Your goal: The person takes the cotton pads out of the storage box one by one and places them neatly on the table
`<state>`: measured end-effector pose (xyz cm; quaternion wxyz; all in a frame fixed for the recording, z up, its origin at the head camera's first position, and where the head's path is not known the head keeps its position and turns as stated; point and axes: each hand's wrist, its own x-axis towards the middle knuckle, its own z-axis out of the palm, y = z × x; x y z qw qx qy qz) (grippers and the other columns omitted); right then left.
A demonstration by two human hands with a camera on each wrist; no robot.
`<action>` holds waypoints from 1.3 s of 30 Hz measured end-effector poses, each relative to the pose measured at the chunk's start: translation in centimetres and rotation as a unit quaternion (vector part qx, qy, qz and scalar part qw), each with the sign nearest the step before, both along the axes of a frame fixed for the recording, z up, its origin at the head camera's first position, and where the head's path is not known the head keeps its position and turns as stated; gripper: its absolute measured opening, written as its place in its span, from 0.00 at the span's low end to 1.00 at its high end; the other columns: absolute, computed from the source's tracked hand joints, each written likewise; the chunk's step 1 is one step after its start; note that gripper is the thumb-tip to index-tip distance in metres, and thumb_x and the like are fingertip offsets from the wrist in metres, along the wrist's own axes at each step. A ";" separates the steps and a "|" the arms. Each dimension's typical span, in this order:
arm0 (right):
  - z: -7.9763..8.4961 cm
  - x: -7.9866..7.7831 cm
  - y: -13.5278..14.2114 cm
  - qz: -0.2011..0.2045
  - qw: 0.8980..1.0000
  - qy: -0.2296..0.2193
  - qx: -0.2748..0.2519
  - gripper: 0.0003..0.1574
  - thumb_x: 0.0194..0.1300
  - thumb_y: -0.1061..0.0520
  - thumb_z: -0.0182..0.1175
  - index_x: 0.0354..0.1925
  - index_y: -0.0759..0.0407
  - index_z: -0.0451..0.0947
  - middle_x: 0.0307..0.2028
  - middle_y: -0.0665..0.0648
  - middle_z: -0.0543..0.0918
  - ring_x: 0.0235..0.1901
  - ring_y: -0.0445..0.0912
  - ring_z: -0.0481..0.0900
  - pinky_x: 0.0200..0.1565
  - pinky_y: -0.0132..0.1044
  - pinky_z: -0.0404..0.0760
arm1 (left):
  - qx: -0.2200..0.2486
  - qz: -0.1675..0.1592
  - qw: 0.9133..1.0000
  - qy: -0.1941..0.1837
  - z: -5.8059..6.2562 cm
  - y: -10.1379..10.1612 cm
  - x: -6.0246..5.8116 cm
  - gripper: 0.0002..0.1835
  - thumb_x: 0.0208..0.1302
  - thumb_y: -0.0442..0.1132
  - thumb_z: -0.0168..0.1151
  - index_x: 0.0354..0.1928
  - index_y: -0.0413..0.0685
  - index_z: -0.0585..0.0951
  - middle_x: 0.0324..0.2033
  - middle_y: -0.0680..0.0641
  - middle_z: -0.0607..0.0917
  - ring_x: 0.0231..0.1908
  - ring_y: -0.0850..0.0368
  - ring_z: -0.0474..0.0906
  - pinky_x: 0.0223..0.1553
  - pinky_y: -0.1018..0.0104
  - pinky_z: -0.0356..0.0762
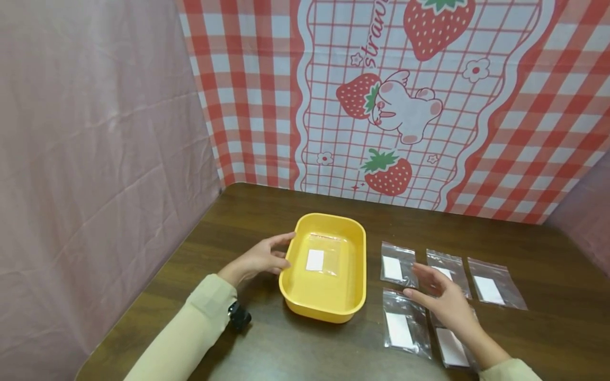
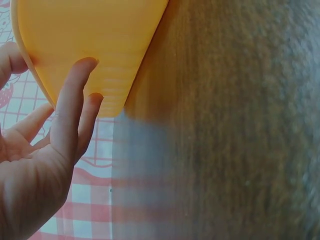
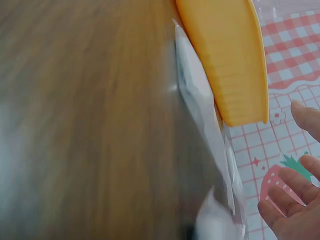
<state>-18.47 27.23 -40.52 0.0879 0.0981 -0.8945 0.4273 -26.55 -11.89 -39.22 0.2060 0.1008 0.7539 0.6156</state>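
Note:
A yellow plastic tub [image 1: 323,300] stands on the table, and a clear zip bag [image 1: 331,259] with a white card lies flat inside it. My left hand [image 1: 262,257] is at the tub's left side, fingers spread and fingertips right at the rim; the left wrist view shows these fingers [image 2: 70,107] along the outer wall. Over the zip bags on the right hovers my right hand [image 1: 448,304], its fingers apart and nothing between them. Beneath and around it lie a back-left bag [image 1: 397,264], a front-left bag [image 1: 405,323] and a front-middle bag [image 1: 451,346], partly covered by the hand.
Two more zip bags with white cards lie farther back, one in the middle [image 1: 450,267] and one at the right [image 1: 495,283]. A strawberry-print checked cloth [image 1: 381,132] hangs behind the dark wooden table [image 1: 295,349]. Pinkish fabric [image 1: 105,159] hangs along the left side.

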 end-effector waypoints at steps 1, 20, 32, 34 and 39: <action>0.1 -0.1 -0.2 0.002 1.000 -0.004 -0.006 0.41 0.55 0.51 0.67 0.62 0.64 0.65 0.56 0.65 0.74 0.54 0.59 0.71 0.48 0.24 0.71 | 0.000 0.000 1.000 0.000 0.0 0.0 0.0 0.41 0.53 0.25 0.62 0.70 0.50 0.60 0.63 0.42 0.66 0.49 0.47 0.76 0.38 0.58 0.80; 1.2 -2.2 -4.9 0.027 0.992 -0.017 -0.126 0.35 0.55 0.59 0.67 0.59 0.68 0.68 0.54 0.68 0.74 0.53 0.60 0.72 0.49 0.33 0.75 | -0.005 0.006 1.000 -0.004 0.0 0.0 -0.1 0.41 0.54 0.25 0.62 0.69 0.52 0.61 0.63 0.41 0.66 0.49 0.47 0.76 0.38 0.58 0.80; 2.5 -4.1 -6.6 0.043 0.987 -0.029 -0.149 0.35 0.57 0.54 0.66 0.59 0.65 0.68 0.55 0.68 0.74 0.53 0.61 0.72 0.46 0.31 0.76 | -0.011 0.010 1.000 -0.009 0.2 0.1 0.1 0.40 0.54 0.25 0.62 0.69 0.54 0.62 0.64 0.44 0.66 0.48 0.49 0.76 0.38 0.58 0.80; 2.9 -4.3 -6.9 0.044 0.988 -0.034 -0.145 0.35 0.57 0.52 0.66 0.59 0.64 0.68 0.55 0.66 0.74 0.54 0.59 0.72 0.47 0.32 0.76 | -0.012 0.010 1.000 -0.008 0.2 0.1 0.0 0.40 0.54 0.25 0.62 0.69 0.54 0.62 0.64 0.44 0.66 0.48 0.49 0.76 0.37 0.58 0.80; 3.7 -5.1 -7.8 0.046 0.987 -0.035 -0.151 0.35 0.57 0.52 0.66 0.59 0.64 0.69 0.55 0.65 0.74 0.55 0.56 0.72 0.49 0.30 0.75 | -0.011 0.008 1.000 -0.007 0.1 0.0 -0.1 0.41 0.53 0.26 0.63 0.69 0.54 0.61 0.64 0.43 0.65 0.49 0.48 0.76 0.38 0.58 0.80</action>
